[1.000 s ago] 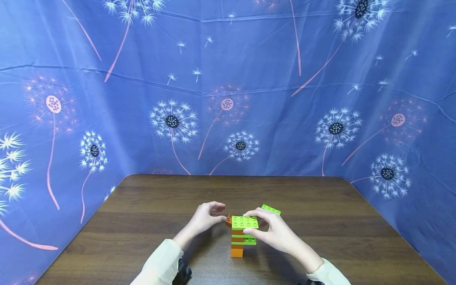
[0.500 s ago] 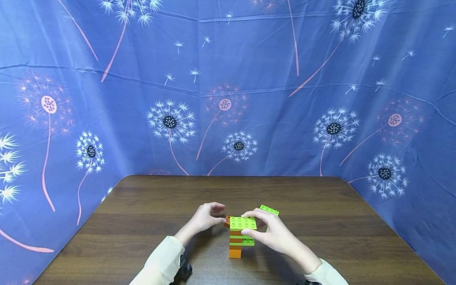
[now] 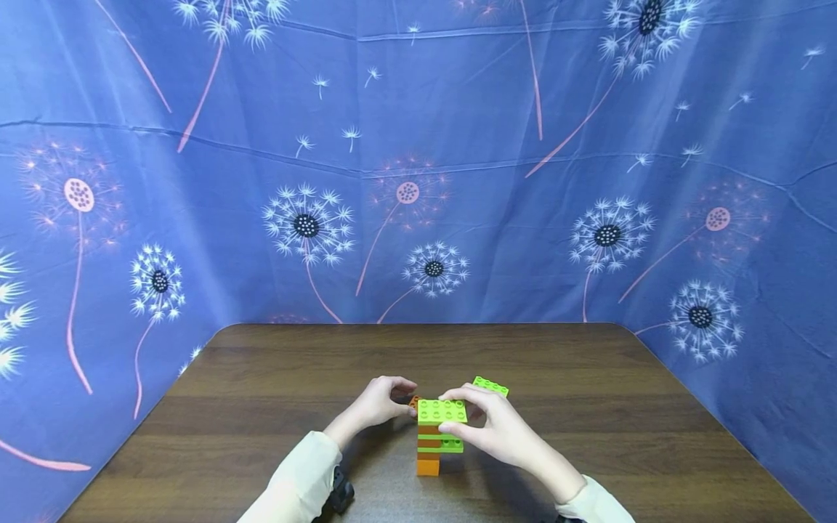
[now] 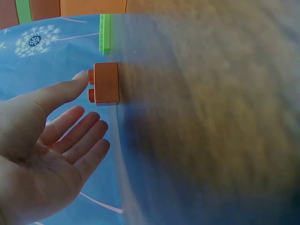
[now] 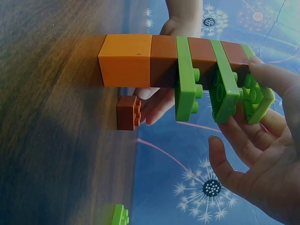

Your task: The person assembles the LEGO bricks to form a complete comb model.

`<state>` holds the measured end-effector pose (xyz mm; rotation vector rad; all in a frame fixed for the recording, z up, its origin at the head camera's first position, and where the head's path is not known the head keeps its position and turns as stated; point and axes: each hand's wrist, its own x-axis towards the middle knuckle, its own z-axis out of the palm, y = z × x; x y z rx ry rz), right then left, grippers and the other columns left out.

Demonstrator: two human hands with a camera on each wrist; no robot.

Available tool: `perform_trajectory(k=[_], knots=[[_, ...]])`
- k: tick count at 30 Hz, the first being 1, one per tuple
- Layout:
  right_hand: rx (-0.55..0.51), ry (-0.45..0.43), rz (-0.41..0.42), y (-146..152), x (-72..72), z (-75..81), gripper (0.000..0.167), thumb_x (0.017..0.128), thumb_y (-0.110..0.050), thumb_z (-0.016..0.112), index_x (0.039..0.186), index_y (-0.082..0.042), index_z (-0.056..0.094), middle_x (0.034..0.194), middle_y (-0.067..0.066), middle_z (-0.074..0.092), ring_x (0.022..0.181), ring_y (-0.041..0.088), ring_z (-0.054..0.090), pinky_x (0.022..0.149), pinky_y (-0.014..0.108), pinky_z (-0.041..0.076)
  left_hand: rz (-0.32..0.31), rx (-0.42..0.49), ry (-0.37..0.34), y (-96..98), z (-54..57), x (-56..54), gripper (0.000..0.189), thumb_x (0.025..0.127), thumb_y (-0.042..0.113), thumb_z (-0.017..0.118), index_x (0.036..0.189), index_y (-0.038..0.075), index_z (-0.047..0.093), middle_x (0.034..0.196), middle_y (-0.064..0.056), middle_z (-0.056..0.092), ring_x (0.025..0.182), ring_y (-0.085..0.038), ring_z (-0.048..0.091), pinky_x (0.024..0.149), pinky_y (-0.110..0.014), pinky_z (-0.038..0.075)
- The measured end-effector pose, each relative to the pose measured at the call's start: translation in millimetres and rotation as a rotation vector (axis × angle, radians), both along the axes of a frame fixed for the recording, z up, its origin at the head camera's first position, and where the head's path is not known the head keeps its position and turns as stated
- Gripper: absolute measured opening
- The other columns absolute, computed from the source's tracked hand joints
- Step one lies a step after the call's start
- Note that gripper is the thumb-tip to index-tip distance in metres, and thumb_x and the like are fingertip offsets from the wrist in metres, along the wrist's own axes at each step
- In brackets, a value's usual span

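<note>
A tower of building blocks stands upright on the table. It has an orange block (image 5: 125,61) at the bottom, then brown blocks alternating with green plates that stick out to the right. My right hand (image 3: 500,428) grips the top green plate (image 3: 442,411), thumb at the near edge and fingers at the far edge. Behind the tower's left side a small brown block (image 4: 107,83) sits on the table, studs up. Beside it is my left hand (image 3: 375,402), thumb tip right at a stud and the other fingers loosely extended.
Another green plate (image 3: 491,386) lies on the table behind my right hand. The brown wooden table (image 3: 294,349) reaches back to a blue dandelion-print cloth (image 3: 497,181) that hangs around it.
My left hand has shifted slightly right, its thumb now overlapping the small brown block in the head view. The right hand keeps its grip on the top green plate. The view has drifted a little.
</note>
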<state>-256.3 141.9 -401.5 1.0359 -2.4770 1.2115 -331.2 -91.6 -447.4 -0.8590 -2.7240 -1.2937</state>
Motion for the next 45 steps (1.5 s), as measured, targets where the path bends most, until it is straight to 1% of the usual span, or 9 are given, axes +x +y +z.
perform_trajectory(k=[6,11,16,19,26,30,33,37,45], knots=[[-0.003,0.009,0.003,-0.5,-1.3,-1.4,0.03,0.083,-0.034,0.07,0.11,-0.023,0.063,0.098,-0.009,0.065,0.083,0.003,0.055,0.066,0.023,0.052,-0.01,-0.04,-0.003,0.4,-2.8,-3.9,0.041,0.074,0.006,0.077,0.11,-0.006,0.062,0.107,-0.018,0.067,0.098,-0.031,0.065,0.085,-0.042,0.054],[-0.01,0.032,0.006,-1.1,-2.4,-2.3,0.029,0.083,-0.033,0.07,0.109,-0.022,0.063,0.095,-0.01,0.065,0.081,0.004,0.055,0.065,0.025,0.052,-0.023,-0.063,-0.034,-0.6,-6.5,-7.1,0.037,0.073,0.003,0.077,0.107,-0.004,0.064,0.101,-0.015,0.069,0.093,-0.027,0.066,0.083,-0.04,0.055],[-0.007,0.048,0.001,-0.7,-4.0,-3.6,0.029,0.083,-0.032,0.071,0.109,-0.022,0.063,0.095,-0.01,0.065,0.082,0.003,0.055,0.065,0.026,0.053,-0.038,-0.072,-0.051,-0.6,-5.9,-8.8,0.039,0.074,0.001,0.077,0.11,-0.004,0.063,0.104,-0.016,0.068,0.095,-0.028,0.065,0.085,-0.042,0.054],[-0.008,0.045,0.0,-0.4,-3.6,-3.3,0.029,0.083,-0.033,0.07,0.109,-0.022,0.063,0.095,-0.01,0.065,0.082,0.002,0.055,0.065,0.025,0.052,-0.045,-0.084,-0.037,0.0,-3.5,-8.4,0.039,0.074,0.001,0.077,0.11,-0.003,0.064,0.105,-0.016,0.068,0.096,-0.028,0.065,0.086,-0.042,0.054],[-0.016,0.05,0.007,-1.0,-3.1,-3.0,0.029,0.083,-0.032,0.071,0.109,-0.022,0.064,0.093,-0.01,0.065,0.08,0.002,0.054,0.064,0.022,0.051,-0.027,-0.118,0.01,2.2,-1.9,-8.0,0.032,0.072,0.004,0.079,0.101,-0.001,0.068,0.095,-0.012,0.071,0.089,-0.024,0.066,0.081,-0.039,0.055],[-0.015,0.049,0.004,-0.7,-2.9,-3.8,0.029,0.082,-0.032,0.071,0.109,-0.022,0.064,0.093,-0.01,0.065,0.08,0.002,0.054,0.064,0.021,0.051,-0.018,-0.106,0.006,3.2,-2.9,-8.0,0.03,0.072,0.005,0.079,0.099,-0.001,0.068,0.092,-0.011,0.071,0.086,-0.021,0.066,0.078,-0.036,0.056],[-0.014,0.039,0.003,-1.3,-2.9,-4.4,0.029,0.083,-0.032,0.071,0.109,-0.022,0.064,0.093,-0.01,0.065,0.081,0.002,0.054,0.064,0.022,0.051,-0.005,-0.098,0.007,2.5,-3.7,-7.3,0.029,0.072,0.006,0.079,0.098,-0.001,0.067,0.09,-0.011,0.07,0.083,-0.019,0.065,0.075,-0.031,0.055],[-0.015,0.023,0.004,-1.5,-2.4,-4.3,0.029,0.083,-0.032,0.071,0.109,-0.022,0.064,0.093,-0.01,0.065,0.081,0.002,0.054,0.065,0.022,0.051,0.001,-0.089,0.021,1.6,-3.4,-6.0,0.029,0.073,0.006,0.078,0.097,-0.002,0.066,0.089,-0.011,0.069,0.081,-0.019,0.064,0.072,-0.027,0.054],[-0.019,0.006,-0.002,-1.1,-1.4,-2.3,0.03,0.083,-0.033,0.071,0.11,-0.022,0.064,0.095,-0.009,0.065,0.081,0.004,0.054,0.065,0.021,0.051,-0.019,-0.031,0.035,1.8,7.7,0.2,0.027,0.076,0.005,0.075,0.1,-0.003,0.063,0.093,-0.013,0.068,0.084,-0.022,0.066,0.073,-0.029,0.057]])
